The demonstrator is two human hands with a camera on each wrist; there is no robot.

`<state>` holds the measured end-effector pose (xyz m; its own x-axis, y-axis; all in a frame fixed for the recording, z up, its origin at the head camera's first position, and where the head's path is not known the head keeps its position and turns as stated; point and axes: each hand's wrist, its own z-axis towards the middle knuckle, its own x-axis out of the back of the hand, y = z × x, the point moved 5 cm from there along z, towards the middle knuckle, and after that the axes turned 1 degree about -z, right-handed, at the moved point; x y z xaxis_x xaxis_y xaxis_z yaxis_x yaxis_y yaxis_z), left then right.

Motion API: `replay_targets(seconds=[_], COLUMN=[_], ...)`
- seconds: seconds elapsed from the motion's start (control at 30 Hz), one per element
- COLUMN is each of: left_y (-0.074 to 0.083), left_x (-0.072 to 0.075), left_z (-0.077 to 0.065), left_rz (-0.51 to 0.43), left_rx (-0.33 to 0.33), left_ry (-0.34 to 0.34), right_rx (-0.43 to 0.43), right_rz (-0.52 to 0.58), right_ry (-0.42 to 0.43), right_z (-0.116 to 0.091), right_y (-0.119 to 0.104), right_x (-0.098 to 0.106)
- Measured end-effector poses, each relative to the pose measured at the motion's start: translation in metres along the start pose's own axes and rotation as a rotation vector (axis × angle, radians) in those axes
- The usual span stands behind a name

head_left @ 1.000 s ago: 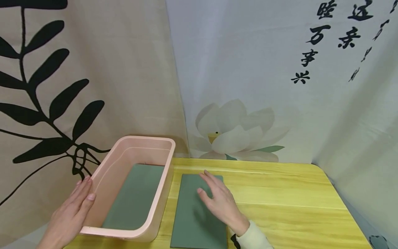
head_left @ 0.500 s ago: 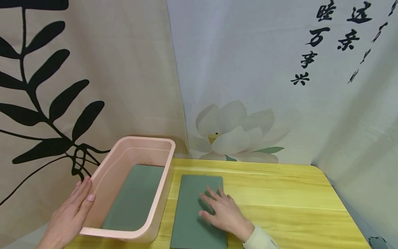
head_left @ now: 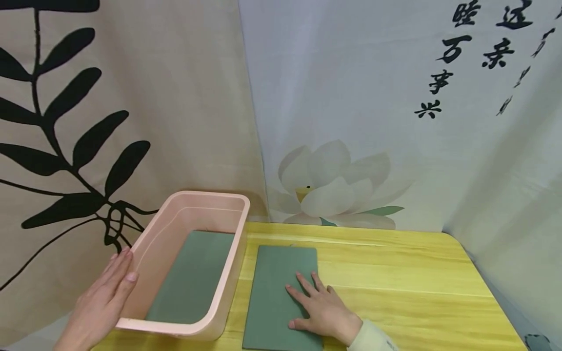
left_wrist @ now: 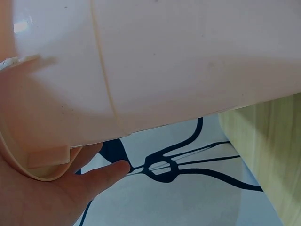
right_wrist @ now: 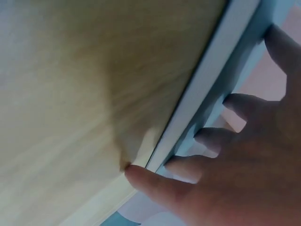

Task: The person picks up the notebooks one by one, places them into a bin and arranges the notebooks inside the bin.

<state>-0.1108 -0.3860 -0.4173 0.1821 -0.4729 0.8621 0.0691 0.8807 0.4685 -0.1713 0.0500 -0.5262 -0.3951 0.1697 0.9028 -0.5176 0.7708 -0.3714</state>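
On the yellow surface (head_left: 404, 292), the pink tub (head_left: 228, 287), with a green panel (head_left: 193, 280) inside, stands just left of the green slab (head_left: 272, 292), where the right hand (head_left: 322, 312) rests with straight, spread fingers, best pressed evenly, while the left hand (head_left: 101, 302), fingers extended along the tub's rim, should merely steady it.

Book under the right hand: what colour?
Plain grey-green book; shows best in the head view.
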Motion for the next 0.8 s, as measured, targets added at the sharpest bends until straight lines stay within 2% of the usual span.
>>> replay_targets(seconds=[0.3,0.5,0.8], left_y=[0.000,0.004,0.001], left_x=[0.002,0.002,0.000], left_z=[-0.002,0.000,-0.001], left_rz=[0.005,0.002,0.009], left_rx=[-0.025,-0.058,-0.023], left_ry=[0.031,0.061,0.031], right_rx=[0.058,0.105,0.119], right_rz=[-0.015,-0.004,0.060], right_ry=[0.026,0.033,0.031], right_z=[-0.007,-0.022,-0.036], right_y=[0.004,0.019,0.035], right_x=[-0.001,0.001,0.002])
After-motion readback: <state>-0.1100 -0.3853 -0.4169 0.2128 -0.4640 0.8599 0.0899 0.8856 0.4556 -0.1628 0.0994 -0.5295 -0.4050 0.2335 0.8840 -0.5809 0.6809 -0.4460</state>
